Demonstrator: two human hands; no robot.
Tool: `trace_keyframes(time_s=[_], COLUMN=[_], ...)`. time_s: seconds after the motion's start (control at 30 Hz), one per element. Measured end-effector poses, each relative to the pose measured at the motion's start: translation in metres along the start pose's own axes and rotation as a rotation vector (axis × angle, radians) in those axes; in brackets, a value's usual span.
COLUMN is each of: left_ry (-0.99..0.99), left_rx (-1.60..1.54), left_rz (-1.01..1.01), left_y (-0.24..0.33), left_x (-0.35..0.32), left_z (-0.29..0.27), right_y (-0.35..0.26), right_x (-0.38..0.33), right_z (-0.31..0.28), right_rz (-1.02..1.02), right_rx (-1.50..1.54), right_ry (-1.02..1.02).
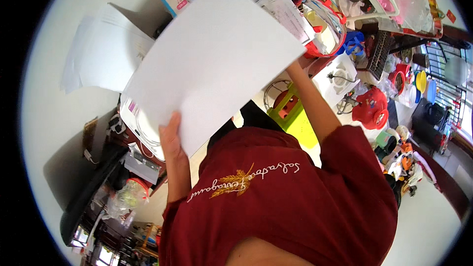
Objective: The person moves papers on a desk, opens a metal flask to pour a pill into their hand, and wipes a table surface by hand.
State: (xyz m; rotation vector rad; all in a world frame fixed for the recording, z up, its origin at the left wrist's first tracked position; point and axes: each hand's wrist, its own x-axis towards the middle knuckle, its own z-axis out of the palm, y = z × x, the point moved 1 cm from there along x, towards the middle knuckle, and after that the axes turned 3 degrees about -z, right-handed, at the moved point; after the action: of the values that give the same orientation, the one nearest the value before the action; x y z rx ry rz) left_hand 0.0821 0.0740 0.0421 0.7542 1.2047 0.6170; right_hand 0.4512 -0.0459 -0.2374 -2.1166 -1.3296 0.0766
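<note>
A large, blank white sheet (217, 64) of paper or thin card spreads in front of me, flat and tilted, covering much of what lies behind it. My left hand (170, 135) is closed on its near left edge, thumb on the upper face and the other fingers hidden. At the right corner my right hand (294, 69) goes under the sheet; its fingers are out of sight, so its grip cannot be made out. Just left of the sheet are loose white papers (106, 51), fanned out against the pale wall.
White coiled cable (143, 123) lies below the sheet's left edge. To the right stand a yellow-green stool (300, 123), a white box (336, 79), a red-rimmed basket of papers (322, 27) and a black keyboard (379, 54). Farther right sits a red container (370, 108).
</note>
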Motion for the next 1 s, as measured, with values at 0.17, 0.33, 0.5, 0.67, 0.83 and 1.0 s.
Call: trace_keyframes(time_s=[0.17, 0.33, 0.5, 0.67, 0.83, 1.0], left_ry=[0.140, 0.099, 0.100, 0.152, 0.214, 0.154], left_rx=[-0.122, -0.225, -0.152, -0.204, -0.205, -0.148], left_rz=[0.127, 0.191, 0.143, 0.129, 0.120, 0.172], left_y=[0.012, 0.017, 0.018, 0.034, 0.042, 0.038], left_x=[-0.021, -0.024, -0.015, -0.010, 0.005, 0.013], left_z=[-0.042, -0.036, -0.022, 0.005, 0.004, 0.008], right_y=[-0.100, -0.110, -0.084, -0.061, -0.041, -0.058], right_x=[0.080, 0.082, 0.081, 0.071, 0.055, 0.062], right_z=[0.010, 0.006, -0.015, -0.026, -0.006, 0.012], right_rz=[0.354, 0.452, 0.346, 0.209, 0.202, 0.755], right_rx=[-0.223, -0.132, 0.003, 0.085, 0.264, 0.332], right_ry=[-0.191, -0.199, -0.248, -0.229, 0.057, 0.386])
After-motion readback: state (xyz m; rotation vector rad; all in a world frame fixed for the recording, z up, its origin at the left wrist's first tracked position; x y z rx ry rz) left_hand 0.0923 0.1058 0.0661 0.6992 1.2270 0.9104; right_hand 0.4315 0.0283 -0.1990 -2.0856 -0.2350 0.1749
